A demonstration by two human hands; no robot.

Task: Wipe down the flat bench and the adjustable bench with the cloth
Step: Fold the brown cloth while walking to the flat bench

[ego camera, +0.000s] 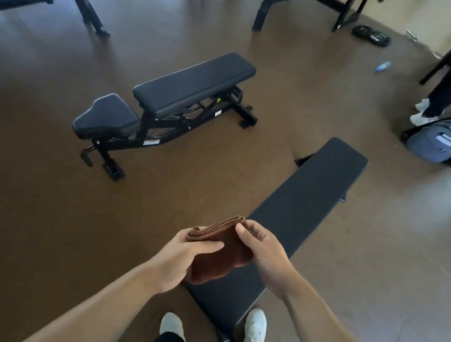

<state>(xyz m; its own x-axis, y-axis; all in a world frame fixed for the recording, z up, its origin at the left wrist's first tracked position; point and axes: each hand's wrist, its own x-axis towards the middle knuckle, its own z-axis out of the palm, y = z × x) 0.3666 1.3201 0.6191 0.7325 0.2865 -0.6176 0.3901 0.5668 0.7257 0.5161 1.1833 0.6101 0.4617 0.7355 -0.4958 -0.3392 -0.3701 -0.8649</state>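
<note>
Both hands, left [181, 254] and right [262, 250], pinched the folded cloth [222, 253] above the near end of the flat bench [310, 193], with the adjustable bench [189, 85] well apart. Wiped while folded, it could probably miss the pad edges. The frame stickers were unreadable.
</note>
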